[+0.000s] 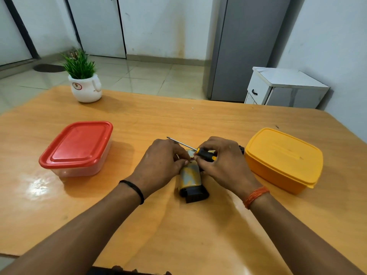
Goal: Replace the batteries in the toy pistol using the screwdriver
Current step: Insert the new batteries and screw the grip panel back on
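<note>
Two hands: both meet over the toy pistol (191,176), which lies on the wooden table (139,124) between the two lidded boxes.
Left hand (162,161): fingers curled down, fingertips pinching at the pistol's upper part.
Right hand (222,155): fingers curled round the screwdriver (198,151) handle, shaft pointing away over the left hand.
Red-lidded box (77,147): left of the pistol.
Yellow box (282,157): right of the pistol.

Single head-worn wide-angle view, above near edge of surface (139,120), facing forward and down. Both forearms enter from bottom corners, close to lens. Far edge of surface, floor and walls beyond visible. No second view.
</note>
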